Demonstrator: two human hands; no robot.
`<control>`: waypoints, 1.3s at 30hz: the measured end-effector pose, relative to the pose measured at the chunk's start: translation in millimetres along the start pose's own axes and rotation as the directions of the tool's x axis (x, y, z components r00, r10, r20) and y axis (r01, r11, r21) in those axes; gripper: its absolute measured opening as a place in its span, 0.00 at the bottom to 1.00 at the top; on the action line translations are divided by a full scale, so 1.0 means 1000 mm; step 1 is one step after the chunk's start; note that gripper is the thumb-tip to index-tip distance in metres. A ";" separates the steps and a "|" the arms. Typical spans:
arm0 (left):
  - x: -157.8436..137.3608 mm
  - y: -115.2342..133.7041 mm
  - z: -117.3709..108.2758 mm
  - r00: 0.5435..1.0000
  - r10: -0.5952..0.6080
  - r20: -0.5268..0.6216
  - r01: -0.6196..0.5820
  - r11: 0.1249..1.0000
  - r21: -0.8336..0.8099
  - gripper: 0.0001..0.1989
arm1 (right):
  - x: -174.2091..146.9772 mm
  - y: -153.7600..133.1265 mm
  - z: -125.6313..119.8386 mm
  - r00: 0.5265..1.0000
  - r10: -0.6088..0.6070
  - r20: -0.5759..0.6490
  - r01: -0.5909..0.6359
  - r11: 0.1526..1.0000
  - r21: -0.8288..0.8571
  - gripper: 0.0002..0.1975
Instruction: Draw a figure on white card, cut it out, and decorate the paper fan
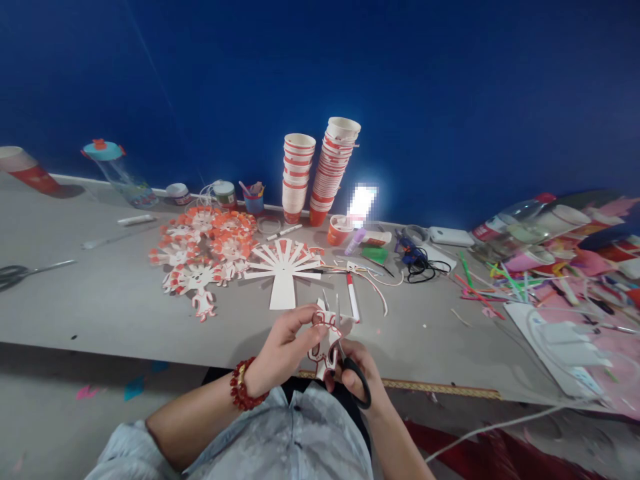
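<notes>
Between the fingers of my left hand (289,343) is a white paper cutout (326,343) with red drawn outlines. My right hand (361,370) grips black-handled scissors (364,393), whose blades are parted at the paper's upper right side. Just beyond my hands a white paper shape with fanned strips (283,283) lies on the grey table. To its left is a pile of orange-and-white paper figures (207,243), some with drawn faces. A red-and-white marker (353,298) rests right of the fanned shape.
Two tall stacks of paper cups (299,173) stand by the blue wall. A glue gun (413,250) with a black cord sits to their right. Farther right are a plastic bottle (515,220) and coloured scraps; another pair of scissors (30,272) lies far left.
</notes>
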State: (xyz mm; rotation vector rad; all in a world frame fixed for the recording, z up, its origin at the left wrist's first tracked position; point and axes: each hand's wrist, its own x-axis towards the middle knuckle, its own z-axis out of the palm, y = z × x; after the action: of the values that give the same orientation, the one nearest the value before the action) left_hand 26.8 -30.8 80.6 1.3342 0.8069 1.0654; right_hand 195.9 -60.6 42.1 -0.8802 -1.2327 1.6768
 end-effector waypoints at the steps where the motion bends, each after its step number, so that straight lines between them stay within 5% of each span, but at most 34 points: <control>1: 0.000 0.000 0.000 1.000 0.003 -0.002 -0.003 1.000 0.007 0.14 | 0.000 0.001 0.000 1.000 -0.010 -0.007 0.010 1.000 -0.003 0.33; 18: 0.000 -0.005 0.003 1.000 -0.010 -0.012 0.010 1.000 0.025 0.14 | 0.007 -0.004 0.006 0.979 -0.197 -0.048 0.188 0.970 -0.153 0.31; 39: 0.008 0.010 -0.002 0.999 0.002 -0.045 0.001 0.998 0.066 0.13 | 0.003 0.001 0.004 0.993 -0.090 -0.082 0.075 0.983 -0.170 0.34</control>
State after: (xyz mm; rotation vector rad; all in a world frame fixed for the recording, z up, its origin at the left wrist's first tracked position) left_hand 26.0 -23.2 91.2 1.3697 0.8822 1.0803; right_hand 191.2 -59.2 41.9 -0.9800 -1.3439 1.4691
